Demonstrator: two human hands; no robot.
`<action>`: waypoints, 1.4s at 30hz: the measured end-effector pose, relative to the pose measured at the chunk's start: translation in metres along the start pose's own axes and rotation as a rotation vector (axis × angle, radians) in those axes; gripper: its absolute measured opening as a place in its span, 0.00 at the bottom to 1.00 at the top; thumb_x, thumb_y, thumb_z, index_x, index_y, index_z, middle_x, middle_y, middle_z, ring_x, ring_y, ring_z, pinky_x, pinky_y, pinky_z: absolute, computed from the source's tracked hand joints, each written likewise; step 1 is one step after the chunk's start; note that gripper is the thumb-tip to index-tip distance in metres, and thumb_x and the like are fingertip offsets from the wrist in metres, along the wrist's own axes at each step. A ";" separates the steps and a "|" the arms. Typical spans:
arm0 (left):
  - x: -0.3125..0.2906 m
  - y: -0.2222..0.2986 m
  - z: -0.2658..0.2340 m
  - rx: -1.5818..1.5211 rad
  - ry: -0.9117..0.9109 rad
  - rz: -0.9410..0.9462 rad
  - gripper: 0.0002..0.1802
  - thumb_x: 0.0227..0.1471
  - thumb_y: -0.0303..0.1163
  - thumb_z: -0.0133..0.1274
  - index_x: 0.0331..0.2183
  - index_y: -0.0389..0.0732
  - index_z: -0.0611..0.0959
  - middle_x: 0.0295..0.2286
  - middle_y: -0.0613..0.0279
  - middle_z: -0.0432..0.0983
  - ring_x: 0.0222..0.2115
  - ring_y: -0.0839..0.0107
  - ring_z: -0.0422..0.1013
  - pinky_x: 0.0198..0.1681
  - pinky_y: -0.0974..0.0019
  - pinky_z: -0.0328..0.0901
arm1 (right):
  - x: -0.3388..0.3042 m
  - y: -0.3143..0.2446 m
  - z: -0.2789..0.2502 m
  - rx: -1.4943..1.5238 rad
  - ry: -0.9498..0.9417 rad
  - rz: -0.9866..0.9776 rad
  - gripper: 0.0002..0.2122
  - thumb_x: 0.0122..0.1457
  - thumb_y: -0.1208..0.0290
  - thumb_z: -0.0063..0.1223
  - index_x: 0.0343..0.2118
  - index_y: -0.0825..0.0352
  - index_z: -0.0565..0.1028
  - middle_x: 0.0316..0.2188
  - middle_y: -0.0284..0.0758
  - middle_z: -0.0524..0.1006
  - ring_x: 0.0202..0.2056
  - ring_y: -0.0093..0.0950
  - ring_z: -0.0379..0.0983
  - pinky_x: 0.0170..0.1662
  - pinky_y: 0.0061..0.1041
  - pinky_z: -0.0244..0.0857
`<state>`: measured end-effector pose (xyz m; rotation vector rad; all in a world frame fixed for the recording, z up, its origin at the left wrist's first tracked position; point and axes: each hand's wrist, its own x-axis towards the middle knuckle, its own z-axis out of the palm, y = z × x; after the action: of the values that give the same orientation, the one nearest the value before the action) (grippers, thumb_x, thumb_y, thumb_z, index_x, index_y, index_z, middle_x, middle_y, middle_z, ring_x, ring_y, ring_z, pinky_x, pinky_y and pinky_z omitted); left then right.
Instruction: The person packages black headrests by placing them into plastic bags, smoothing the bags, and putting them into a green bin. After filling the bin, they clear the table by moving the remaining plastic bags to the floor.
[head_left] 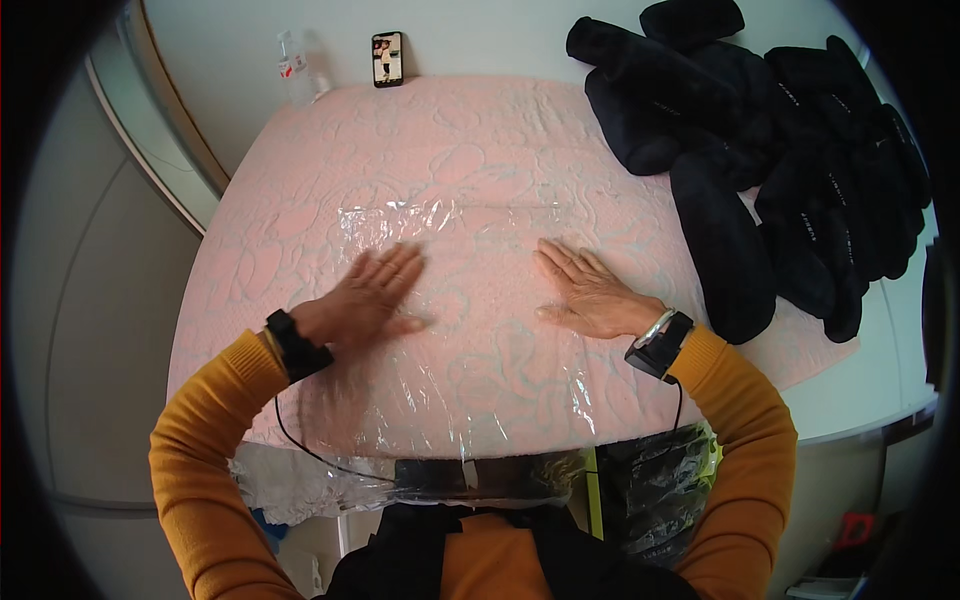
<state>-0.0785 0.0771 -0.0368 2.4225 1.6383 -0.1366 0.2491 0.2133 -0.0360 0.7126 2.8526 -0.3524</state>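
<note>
A clear plastic bag lies flat on a pink patterned cloth that covers the table. My left hand is over the bag's left part, fingers stretched and slightly blurred; whether it touches the film I cannot tell. Flat on the right part rests my right hand, palm down with fingers extended. Neither hand grips anything. Both wrists carry a black strapped device with a thin cable, and a silvery bracelet circles the right wrist.
Several black plush rolls are heaped at the right of the table. Against the back wall stand a phone with a lit screen and a clear bottle. Below the front edge hang black plastic bags and crumpled clear plastic.
</note>
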 end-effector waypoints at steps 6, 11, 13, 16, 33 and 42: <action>-0.029 -0.029 -0.002 -0.055 -0.022 -0.271 0.52 0.57 0.68 0.37 0.66 0.37 0.47 0.67 0.46 0.35 0.68 0.51 0.32 0.66 0.41 0.32 | -0.012 0.006 0.003 -0.010 0.054 0.209 0.39 0.64 0.48 0.38 0.66 0.75 0.42 0.69 0.50 0.40 0.70 0.41 0.32 0.70 0.38 0.29; -0.042 -0.036 -0.004 -0.111 -0.022 -0.500 0.52 0.55 0.67 0.41 0.65 0.38 0.51 0.66 0.45 0.35 0.68 0.49 0.31 0.66 0.39 0.32 | -0.043 0.014 0.027 -0.087 0.494 0.344 0.33 0.60 0.54 0.51 0.61 0.75 0.59 0.60 0.52 0.63 0.62 0.43 0.59 0.63 0.35 0.54; -0.049 -0.022 -0.014 -0.063 -0.043 -0.472 0.51 0.55 0.66 0.43 0.65 0.38 0.52 0.66 0.45 0.36 0.67 0.48 0.32 0.66 0.38 0.33 | -0.055 -0.009 0.018 0.059 0.418 0.355 0.30 0.58 0.56 0.55 0.56 0.74 0.63 0.53 0.50 0.68 0.55 0.41 0.64 0.57 0.33 0.58; -0.051 0.012 -0.031 0.038 -0.081 -0.408 0.49 0.55 0.63 0.47 0.64 0.38 0.55 0.66 0.44 0.37 0.67 0.46 0.33 0.65 0.37 0.35 | -0.069 -0.052 0.007 0.347 0.268 0.377 0.23 0.53 0.61 0.62 0.46 0.73 0.72 0.40 0.45 0.77 0.42 0.36 0.75 0.46 0.31 0.68; 0.009 0.103 -0.085 0.143 0.598 0.276 0.05 0.45 0.22 0.52 0.30 0.38 0.76 0.32 0.57 0.72 0.39 0.56 0.71 0.41 0.57 0.70 | -0.081 -0.100 0.016 0.888 0.604 0.015 0.12 0.53 0.72 0.62 0.36 0.73 0.74 0.28 0.33 0.78 0.30 0.18 0.73 0.35 0.20 0.68; -0.048 0.083 -0.173 0.028 0.882 0.036 0.02 0.54 0.22 0.52 0.30 0.36 0.75 0.33 0.59 0.75 0.32 0.65 0.74 0.35 0.64 0.70 | -0.116 -0.066 -0.058 0.857 0.491 0.017 0.08 0.53 0.74 0.61 0.34 0.69 0.76 0.28 0.30 0.78 0.31 0.18 0.73 0.35 0.18 0.67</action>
<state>-0.0274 0.0428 0.1512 2.7008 1.8595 1.0574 0.3112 0.1221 0.0581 1.0647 3.0567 -1.6559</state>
